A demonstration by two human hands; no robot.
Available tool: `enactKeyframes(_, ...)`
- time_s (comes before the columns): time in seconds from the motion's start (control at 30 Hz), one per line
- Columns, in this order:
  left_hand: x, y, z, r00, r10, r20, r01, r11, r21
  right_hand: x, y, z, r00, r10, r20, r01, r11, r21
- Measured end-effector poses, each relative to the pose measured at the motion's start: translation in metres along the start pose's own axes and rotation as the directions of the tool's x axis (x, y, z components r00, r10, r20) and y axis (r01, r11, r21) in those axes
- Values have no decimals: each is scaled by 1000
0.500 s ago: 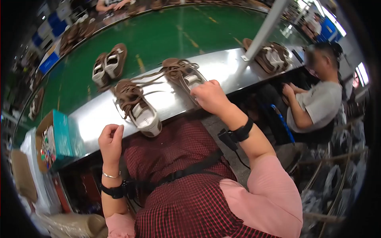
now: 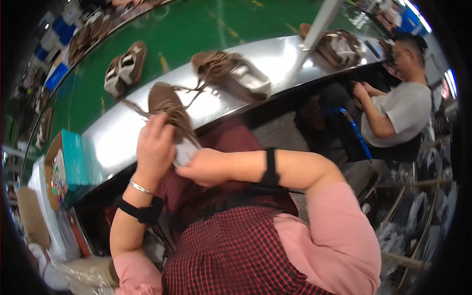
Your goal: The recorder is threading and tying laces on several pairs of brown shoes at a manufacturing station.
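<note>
A brown lace-up shoe (image 2: 163,98) with a pale insole lies on the metal ledge in front of me, its toe pointing away. My left hand (image 2: 156,147) presses over its laces and side, fingers bent and slightly blurred. At the heel, my right hand (image 2: 205,166) grips the rim of the opening, thumb and fingers closed. The heel is mostly hidden behind my hands. To the right rests the other brown shoe (image 2: 216,64), its loose laces trailing left toward the first; no hand touches it.
Beyond the shiny metal ledge (image 2: 115,125) runs a green belt (image 2: 191,29) with another pair of shoes (image 2: 125,69). A teal box (image 2: 73,157) of small coloured pieces stands left. At right are a grey post (image 2: 322,24), more shoes (image 2: 339,49) and a seated person (image 2: 398,108).
My right hand has left the right-hand shoe and come left to the other shoe's heel. My left hand has moved up onto its laces. The right-hand shoe has turned on the ledge.
</note>
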State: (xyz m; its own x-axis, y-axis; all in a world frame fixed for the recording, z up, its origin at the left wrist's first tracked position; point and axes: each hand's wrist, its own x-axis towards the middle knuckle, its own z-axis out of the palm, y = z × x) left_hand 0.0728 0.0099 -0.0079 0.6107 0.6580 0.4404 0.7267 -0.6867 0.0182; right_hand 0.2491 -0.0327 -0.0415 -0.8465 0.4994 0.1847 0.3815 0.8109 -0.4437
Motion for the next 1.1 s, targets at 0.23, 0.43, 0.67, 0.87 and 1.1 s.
enactKeyframes(0.23,-67,70,43,988,125,-94,-126,992,-8,-50,11,49,926,35,376,-176,921,347)
enactKeyframes(0.43,-74,58,4,996,60,-64,-71,978,-195,-34,-8,25,879,67,472,-275,880,387)
enactKeyframes(0.67,-73,23,-10,889,-457,3,411,798,-441,-17,-1,-25,843,245,-478,-192,969,158)
enactKeyframes(0.87,-96,51,-17,964,-186,191,258,832,-491,-51,8,-2,953,102,-286,-65,988,138)
enactKeyframes(1.1,-63,15,-42,837,-541,88,476,638,-606,-38,22,-18,791,360,-495,-66,854,516)
